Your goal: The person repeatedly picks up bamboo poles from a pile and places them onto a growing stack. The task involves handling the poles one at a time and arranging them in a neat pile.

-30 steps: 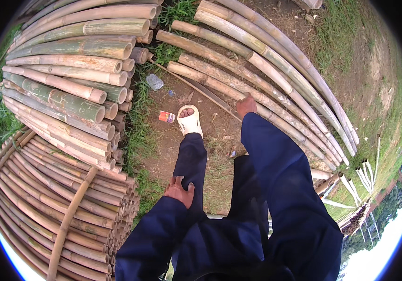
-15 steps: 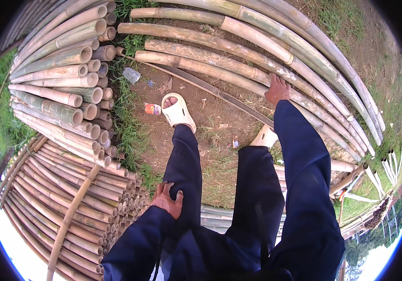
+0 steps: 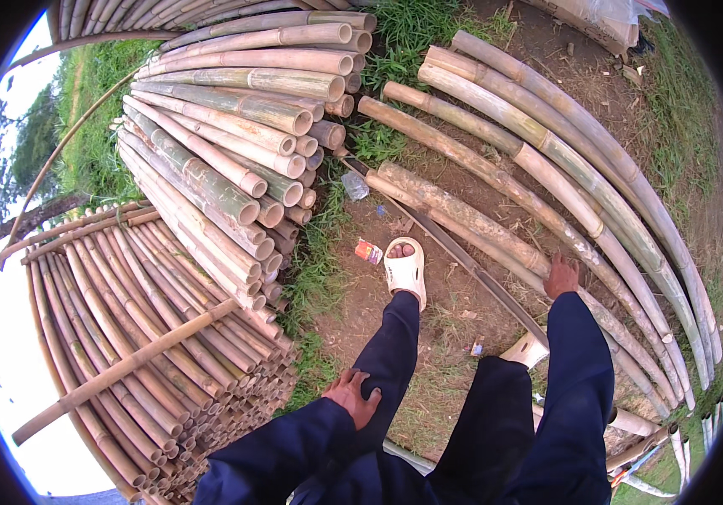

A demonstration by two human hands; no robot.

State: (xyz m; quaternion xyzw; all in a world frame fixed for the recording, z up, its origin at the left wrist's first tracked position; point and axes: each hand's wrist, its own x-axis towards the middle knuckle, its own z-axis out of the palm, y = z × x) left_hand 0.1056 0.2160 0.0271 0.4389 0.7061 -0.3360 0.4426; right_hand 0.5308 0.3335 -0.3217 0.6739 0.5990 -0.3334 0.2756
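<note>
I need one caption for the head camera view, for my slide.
Right hand on a bamboo pole, left hand on the left leg, stacked bamboo at left.

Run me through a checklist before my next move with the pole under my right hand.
1. Right hand on the bamboo pole: ok, it rests on top.
2. Right-hand grip closed around the pole: cannot tell, the far side is hidden.
3. Left hand supported: ok, it rests on the left trouser leg.
4. Gap to the next pole on the far side: ok, bare soil shows between them.
5. Right sandal clear of the long narrow strip: cannot tell, the strip's near end meets it in view.
6. Ground free of litter: not ok, a red-orange packet lies beside the left sandal.
</note>
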